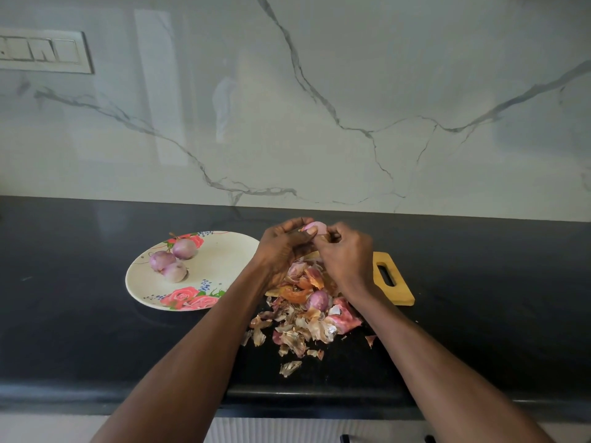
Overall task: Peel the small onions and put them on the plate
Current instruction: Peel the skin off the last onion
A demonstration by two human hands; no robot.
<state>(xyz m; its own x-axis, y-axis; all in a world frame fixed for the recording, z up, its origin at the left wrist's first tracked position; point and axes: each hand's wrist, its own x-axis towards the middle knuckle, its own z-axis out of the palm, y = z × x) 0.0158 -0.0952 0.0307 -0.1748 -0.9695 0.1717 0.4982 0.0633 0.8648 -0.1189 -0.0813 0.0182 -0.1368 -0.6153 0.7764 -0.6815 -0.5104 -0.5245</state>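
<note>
Purple-pink and half bared, one small onion (312, 227) sits raised above the counter (96, 330), caught between both hands. The left hand (281, 247) curls round it from the left, while the right hand (345, 254) pinches at its skin with curled fingertips (329, 235) from the right.

Three peeled onions (172, 259) lie on the plate (220, 260), which rests on the counter just left of the left hand. They are clustered together, touching, on the side of the plate away from the hands. Only one plate is seen, cream with pink roses along its rim.

One more onion (317, 298), with its purple skin on, lies below the hands, between the two wrists, bedded in a heap of peels (303, 324). The dry brown and pink scraps are too many and too jumbled to count; they spread from under the hands toward the near edge of the counter, with a few stray flakes apart from the heap.

One wooden cutting board (388, 276) lies under the hands and the heap, only its handled right end showing past the right wrist. Behind everything stands a marble backsplash (319, 107), with one switch panel (44, 51) far off to the upper left.
</note>
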